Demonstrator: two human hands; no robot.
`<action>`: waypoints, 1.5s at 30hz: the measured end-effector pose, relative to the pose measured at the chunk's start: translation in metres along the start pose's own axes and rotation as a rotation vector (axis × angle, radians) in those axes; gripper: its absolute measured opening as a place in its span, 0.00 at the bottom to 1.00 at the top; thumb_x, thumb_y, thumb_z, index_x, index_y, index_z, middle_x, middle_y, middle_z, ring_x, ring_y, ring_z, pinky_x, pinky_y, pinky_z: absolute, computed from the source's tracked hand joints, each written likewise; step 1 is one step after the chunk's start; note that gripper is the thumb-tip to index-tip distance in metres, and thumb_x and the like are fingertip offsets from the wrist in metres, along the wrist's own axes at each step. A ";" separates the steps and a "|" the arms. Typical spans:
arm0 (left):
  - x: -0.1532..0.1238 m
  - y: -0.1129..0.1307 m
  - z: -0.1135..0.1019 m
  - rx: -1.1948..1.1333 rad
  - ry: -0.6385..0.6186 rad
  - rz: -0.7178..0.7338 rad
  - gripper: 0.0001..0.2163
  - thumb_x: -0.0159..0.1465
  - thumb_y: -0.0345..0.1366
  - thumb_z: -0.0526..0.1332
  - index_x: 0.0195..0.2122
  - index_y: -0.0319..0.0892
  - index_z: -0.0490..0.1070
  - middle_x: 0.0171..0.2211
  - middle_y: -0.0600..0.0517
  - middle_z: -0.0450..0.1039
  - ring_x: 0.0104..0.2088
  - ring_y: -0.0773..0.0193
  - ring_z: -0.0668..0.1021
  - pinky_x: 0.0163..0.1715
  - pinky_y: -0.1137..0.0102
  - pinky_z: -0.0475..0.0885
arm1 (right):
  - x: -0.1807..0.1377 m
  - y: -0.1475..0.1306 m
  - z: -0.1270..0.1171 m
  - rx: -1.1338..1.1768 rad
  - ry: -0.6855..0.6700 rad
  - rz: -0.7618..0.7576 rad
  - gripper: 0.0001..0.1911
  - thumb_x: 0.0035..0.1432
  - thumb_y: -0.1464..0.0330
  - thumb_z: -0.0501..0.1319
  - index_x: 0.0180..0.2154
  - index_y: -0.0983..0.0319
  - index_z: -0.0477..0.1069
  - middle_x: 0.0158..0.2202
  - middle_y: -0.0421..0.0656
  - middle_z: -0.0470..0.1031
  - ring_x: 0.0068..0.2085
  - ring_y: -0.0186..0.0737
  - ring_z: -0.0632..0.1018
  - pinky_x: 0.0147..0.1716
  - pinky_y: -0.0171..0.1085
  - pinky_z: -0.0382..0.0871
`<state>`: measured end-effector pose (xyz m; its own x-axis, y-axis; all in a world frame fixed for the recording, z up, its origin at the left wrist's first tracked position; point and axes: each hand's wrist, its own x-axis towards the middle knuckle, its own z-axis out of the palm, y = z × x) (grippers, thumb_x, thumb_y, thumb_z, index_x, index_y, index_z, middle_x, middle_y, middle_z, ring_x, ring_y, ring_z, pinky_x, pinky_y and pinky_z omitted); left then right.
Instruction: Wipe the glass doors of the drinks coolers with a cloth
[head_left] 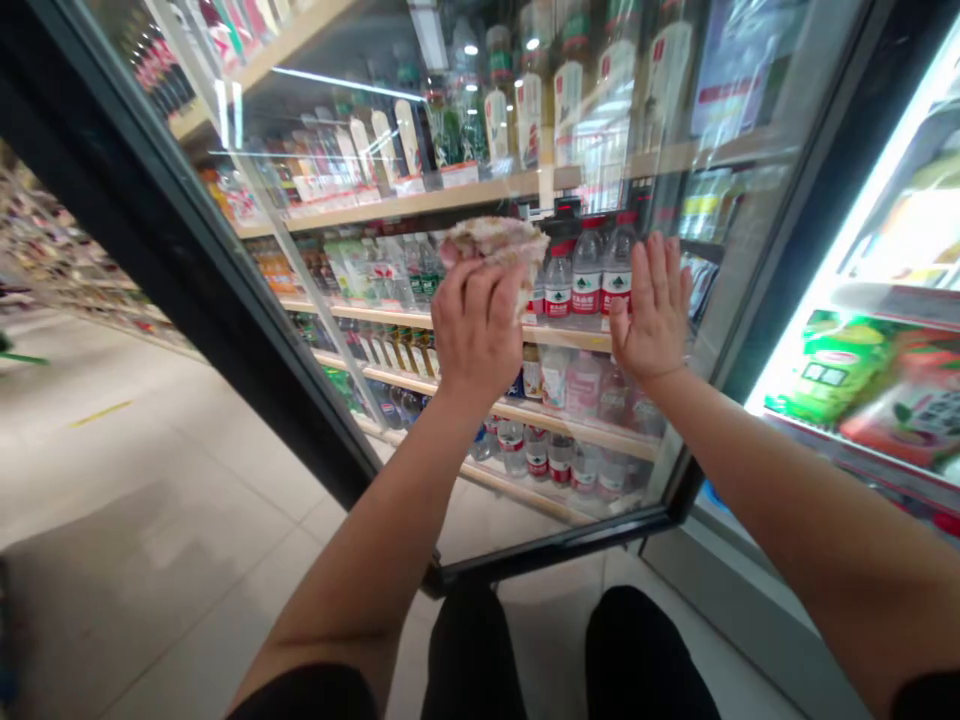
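Note:
In my left hand [480,325] is a crumpled, pale pinkish cleaning cloth [495,238], bunched under the fingers and held against the glass door [360,215]. My right hand [656,310] lies flat on the same pane, to the right of the cloth, palm toward the glass and fingers stretched upward. Nothing is in it. Part of the cloth is hidden behind my left fingers. The door has a dark frame [225,290] and stands swung out at an angle.
Seen through the glass are shelves with several rows of bottles [587,270]. To the right, a lit cooler holds bagged goods [840,365]. Tiled floor [202,450] extends to the left, with blurred store shelving beyond. My dark-clad legs [476,655] are just below the door's lower edge.

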<state>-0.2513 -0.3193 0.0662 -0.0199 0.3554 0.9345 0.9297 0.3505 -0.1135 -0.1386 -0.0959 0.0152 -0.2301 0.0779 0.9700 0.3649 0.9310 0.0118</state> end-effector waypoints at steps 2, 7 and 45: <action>0.016 -0.003 -0.006 0.008 0.009 -0.029 0.25 0.67 0.29 0.55 0.66 0.44 0.65 0.64 0.43 0.68 0.70 0.52 0.62 0.71 0.53 0.55 | -0.001 0.000 0.001 0.000 0.001 0.013 0.34 0.73 0.56 0.39 0.75 0.58 0.40 0.75 0.49 0.50 0.76 0.50 0.49 0.72 0.59 0.45; 0.025 0.013 0.007 0.029 0.011 -0.040 0.26 0.71 0.32 0.51 0.71 0.44 0.57 0.74 0.46 0.50 0.75 0.54 0.48 0.74 0.51 0.46 | -0.004 0.004 0.007 -0.005 0.057 -0.031 0.34 0.73 0.57 0.41 0.75 0.57 0.37 0.75 0.48 0.51 0.76 0.48 0.48 0.71 0.59 0.46; -0.024 -0.044 -0.037 0.133 -0.063 -0.088 0.26 0.72 0.41 0.55 0.71 0.50 0.59 0.74 0.45 0.52 0.75 0.49 0.42 0.73 0.43 0.39 | 0.001 -0.008 -0.005 0.066 -0.102 0.166 0.35 0.71 0.52 0.35 0.75 0.53 0.41 0.76 0.38 0.47 0.76 0.52 0.48 0.72 0.60 0.44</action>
<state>-0.2782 -0.3750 0.0612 -0.1257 0.3701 0.9205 0.8663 0.4931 -0.0799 -0.1371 -0.1055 0.0169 -0.2631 0.2645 0.9278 0.3466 0.9234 -0.1649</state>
